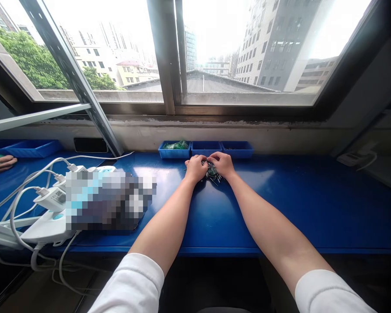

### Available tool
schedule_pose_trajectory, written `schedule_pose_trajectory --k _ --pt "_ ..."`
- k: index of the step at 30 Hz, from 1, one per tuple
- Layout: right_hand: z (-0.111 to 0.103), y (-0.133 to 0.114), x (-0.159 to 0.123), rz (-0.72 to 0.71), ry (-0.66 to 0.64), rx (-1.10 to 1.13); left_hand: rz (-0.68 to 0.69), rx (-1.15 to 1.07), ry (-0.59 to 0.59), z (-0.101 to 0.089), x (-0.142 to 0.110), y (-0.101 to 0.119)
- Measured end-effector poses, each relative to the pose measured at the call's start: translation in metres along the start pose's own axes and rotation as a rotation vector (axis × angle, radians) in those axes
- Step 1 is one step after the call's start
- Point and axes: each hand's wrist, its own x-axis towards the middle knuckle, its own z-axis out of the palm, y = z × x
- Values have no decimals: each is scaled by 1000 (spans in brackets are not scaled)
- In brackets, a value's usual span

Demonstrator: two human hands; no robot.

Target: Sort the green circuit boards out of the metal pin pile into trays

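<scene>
Both my arms reach forward across a blue worktable (280,204) below a window. My left hand (195,168) and my right hand (222,164) meet over a small pile of dark little parts with thin metal legs (212,172). Both hands have their fingers curled and pinched at the pile; what each pinches is too small to name. Just behind the hands stand three small blue trays: the left tray (174,150) holds green pieces, the middle tray (206,148) and the right tray (237,149) look nearly bare.
White power adapters with cables (48,200) and a blurred-out patch lie at the left of the table. Another person's hand (0,162) rests at the far left near a larger blue tray (32,148). A slanted metal bar (74,78) crosses the window. A white device (355,157) sits at right.
</scene>
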Motion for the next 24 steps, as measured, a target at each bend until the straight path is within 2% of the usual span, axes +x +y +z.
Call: schedule_pose_trajectory --k 6,16,21,24 --pt "1 4 3 147 34 208 68 -54 -52 -5 -3 7" --pt "-2 1 2 151 15 114 46 -115 -1 -2 1 4" --pt "-1 1 2 160 52 147 63 -132 -15 0 1 2" --pt "-1 1 2 161 38 204 28 -84 -24 0 2 0"
